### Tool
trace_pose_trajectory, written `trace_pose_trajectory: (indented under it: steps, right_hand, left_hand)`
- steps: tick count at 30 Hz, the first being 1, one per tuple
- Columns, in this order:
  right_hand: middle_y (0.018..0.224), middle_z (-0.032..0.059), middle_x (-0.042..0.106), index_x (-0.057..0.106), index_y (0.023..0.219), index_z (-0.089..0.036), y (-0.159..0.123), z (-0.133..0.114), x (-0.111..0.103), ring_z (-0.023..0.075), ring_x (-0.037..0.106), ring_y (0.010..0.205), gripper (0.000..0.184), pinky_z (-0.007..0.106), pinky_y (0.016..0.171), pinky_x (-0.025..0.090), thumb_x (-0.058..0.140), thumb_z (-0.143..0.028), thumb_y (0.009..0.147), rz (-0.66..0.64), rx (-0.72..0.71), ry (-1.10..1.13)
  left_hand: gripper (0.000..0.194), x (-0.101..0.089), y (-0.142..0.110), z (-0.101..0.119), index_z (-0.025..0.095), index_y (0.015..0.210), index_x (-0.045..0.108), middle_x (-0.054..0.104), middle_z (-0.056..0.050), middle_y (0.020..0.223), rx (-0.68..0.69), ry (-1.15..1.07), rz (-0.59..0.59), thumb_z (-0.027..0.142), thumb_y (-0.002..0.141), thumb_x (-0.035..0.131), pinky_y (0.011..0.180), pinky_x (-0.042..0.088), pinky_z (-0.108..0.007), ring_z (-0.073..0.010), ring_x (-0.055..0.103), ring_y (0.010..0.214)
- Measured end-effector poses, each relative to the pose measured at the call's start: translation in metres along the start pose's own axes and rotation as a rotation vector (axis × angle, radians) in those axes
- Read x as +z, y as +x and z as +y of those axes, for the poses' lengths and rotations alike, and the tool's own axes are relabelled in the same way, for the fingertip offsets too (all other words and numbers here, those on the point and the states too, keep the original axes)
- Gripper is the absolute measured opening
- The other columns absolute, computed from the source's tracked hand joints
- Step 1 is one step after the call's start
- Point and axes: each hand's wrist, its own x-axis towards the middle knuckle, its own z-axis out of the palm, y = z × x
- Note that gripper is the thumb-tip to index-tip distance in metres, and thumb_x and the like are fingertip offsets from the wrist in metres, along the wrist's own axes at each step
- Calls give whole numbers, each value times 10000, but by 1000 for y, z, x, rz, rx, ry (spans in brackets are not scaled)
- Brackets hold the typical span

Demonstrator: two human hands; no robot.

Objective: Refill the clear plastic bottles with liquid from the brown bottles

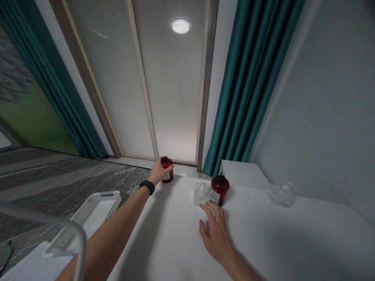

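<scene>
My left hand (pixel 159 171), with a dark watch on its wrist, is closed round a red-brown bottle (pixel 168 163) with a black top and a white label. That bottle is upright at the far left edge of the white table (pixel 175 234). My right hand (pixel 215 234) hovers over or rests on the table, fingers spread, holding nothing. Just beyond its fingertips stands a larger red-brown bottle (pixel 221 188) with a black top and a white label. Left of that bottle, close beside it, is a clear plastic or glass container (pixel 201 194).
A crumpled clear plastic bag (pixel 281 194) lies at the right of the table. Behind stands a white box-like block (pixel 244 173). To the left are a white perforated basket (pixel 79 212), a curved grey bar (pixel 79 230) and white paper (pixel 41 265). Green curtains (pixel 249 86) flank sliding doors.
</scene>
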Motion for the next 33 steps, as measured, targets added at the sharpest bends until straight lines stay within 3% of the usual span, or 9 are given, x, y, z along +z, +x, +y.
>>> trace_pose_trajectory:
  steps: [9,13,18,22,25,29,33]
  right_hand:
    - [1220,121,539,475,1300,-219,3,0,-1,299,520,1112,467,509,930,442,486,-83,853,-31,0,25]
    - [1215,116,549,487,1293,-218,5,0,-1,293,527,1116,458,495,939,445,493,-88,853,-19,-3,43]
    - [1192,105,573,511,1273,-222,6,0,-3,277,542,1113,425,473,941,446,476,-98,868,47,-30,81]
    - [1162,103,600,541,1240,-222,9,0,-12,268,560,1102,368,460,948,452,476,-129,890,103,-14,144]
    - [1070,86,646,556,1209,-217,12,1,-28,246,605,1031,300,417,918,482,464,-177,926,120,59,242]
    - [817,20,658,570,1191,-210,7,4,-54,184,648,771,276,299,737,519,376,-242,997,96,144,349]
    - [792,21,660,587,1170,-196,-7,7,-74,169,638,699,278,269,664,509,382,-263,996,150,148,288]
  left_hand:
    - [512,1,-18,11,177,1140,506,689,-116,1066,-5,-57,16,361,729,751,911,532,-430,-289,684,1014]
    - [613,-4,-38,20,172,1198,414,680,-119,1049,-14,-130,-5,376,730,753,884,553,-430,-272,699,970]
    - [537,-20,-70,42,180,1136,426,661,-106,1052,47,-212,-27,391,748,732,895,551,-423,-253,689,963]
    - [519,-34,-104,68,197,1154,486,658,-74,1082,162,-253,-81,341,728,745,949,521,-430,-245,668,998]
    - [535,-35,-134,90,201,1221,495,623,-93,1184,364,-260,-150,296,748,728,990,488,-443,-261,627,1086]
    - [576,-18,-171,112,206,1264,459,615,-119,1222,552,-185,-211,233,744,705,966,483,-446,-293,602,1119]
    - [718,6,-198,128,216,1350,374,615,-131,1245,680,-96,-276,194,705,691,969,462,-467,-321,592,1134]
